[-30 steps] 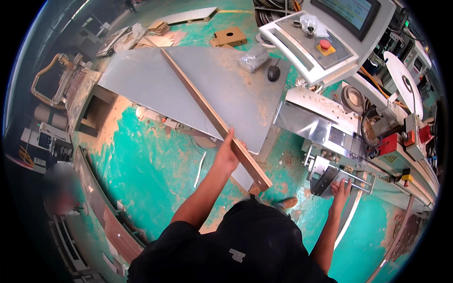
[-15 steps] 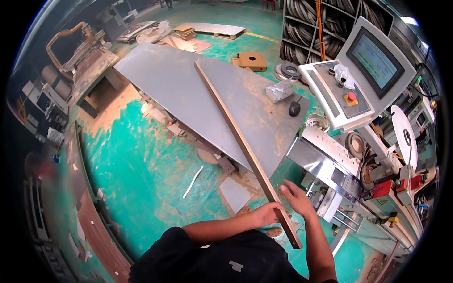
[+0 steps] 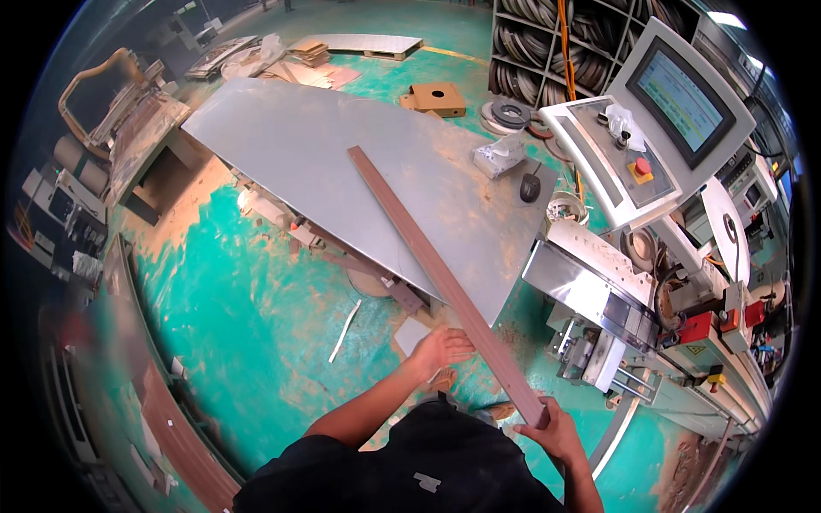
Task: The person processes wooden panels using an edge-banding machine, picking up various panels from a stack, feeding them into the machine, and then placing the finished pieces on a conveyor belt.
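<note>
A long, narrow reddish-brown wooden strip (image 3: 436, 272) lies slantwise, its far part over the grey sheet-topped table (image 3: 308, 162) and its near end reaching out past the table's edge toward me. My right hand (image 3: 552, 430) grips that near end, thumb on one side and fingers round the other. Beside the strip's left edge, my left hand (image 3: 442, 349) is held with fingers stretched out, apart from the wood or barely at its edge. The strip's broad brown face is turned up.
On the table's right part are a tissue box (image 3: 499, 157) and a black computer mouse (image 3: 531, 186). To the right stands a machine with a control panel and screen (image 3: 682, 103). Brown panels (image 3: 175, 427) lean at the left. A rack of coiled edging (image 3: 523, 43) stands behind.
The strip has turned from its narrow side to its broad face, and its far end has come nearer. My right hand has closed on the near end; my left has let go.
</note>
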Demonstrator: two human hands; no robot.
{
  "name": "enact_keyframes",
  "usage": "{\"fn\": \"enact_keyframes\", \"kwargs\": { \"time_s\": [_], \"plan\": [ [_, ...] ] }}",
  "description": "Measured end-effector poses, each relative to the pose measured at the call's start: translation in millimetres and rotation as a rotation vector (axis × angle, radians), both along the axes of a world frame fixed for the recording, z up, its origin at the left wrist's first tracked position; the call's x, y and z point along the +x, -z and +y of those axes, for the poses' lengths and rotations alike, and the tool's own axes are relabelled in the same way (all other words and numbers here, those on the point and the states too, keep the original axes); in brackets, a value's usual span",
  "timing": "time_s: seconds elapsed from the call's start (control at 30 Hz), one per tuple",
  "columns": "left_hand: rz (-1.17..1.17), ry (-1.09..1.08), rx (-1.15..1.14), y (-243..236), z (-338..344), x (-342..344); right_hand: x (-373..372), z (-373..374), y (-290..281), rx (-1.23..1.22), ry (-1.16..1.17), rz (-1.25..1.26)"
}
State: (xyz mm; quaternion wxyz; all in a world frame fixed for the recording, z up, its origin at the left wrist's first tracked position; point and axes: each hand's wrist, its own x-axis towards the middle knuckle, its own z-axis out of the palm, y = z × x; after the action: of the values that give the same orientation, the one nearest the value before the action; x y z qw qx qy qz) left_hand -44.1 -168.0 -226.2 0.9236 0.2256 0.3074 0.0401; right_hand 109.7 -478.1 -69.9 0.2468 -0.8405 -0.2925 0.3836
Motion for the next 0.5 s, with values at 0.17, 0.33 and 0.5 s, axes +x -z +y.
{"fn": "enact_keyframes", "kwargs": {
  "time_s": [0.17, 0.33, 0.5],
  "plan": [
    [0.24, -0.239, 0.133, -26, 51, 46, -23, -128, -4, -0.231, 0.167, 0.275],
    [0.186, 0.096, 0.039, -19, -12, 83, -59, -209, -26, -0.402, 0.505, 0.486],
    [0.113, 0.488, -0.097, -86, -131, 107, -77, -189, -54, -0.229, 0.554, 0.372]
  ]
}}
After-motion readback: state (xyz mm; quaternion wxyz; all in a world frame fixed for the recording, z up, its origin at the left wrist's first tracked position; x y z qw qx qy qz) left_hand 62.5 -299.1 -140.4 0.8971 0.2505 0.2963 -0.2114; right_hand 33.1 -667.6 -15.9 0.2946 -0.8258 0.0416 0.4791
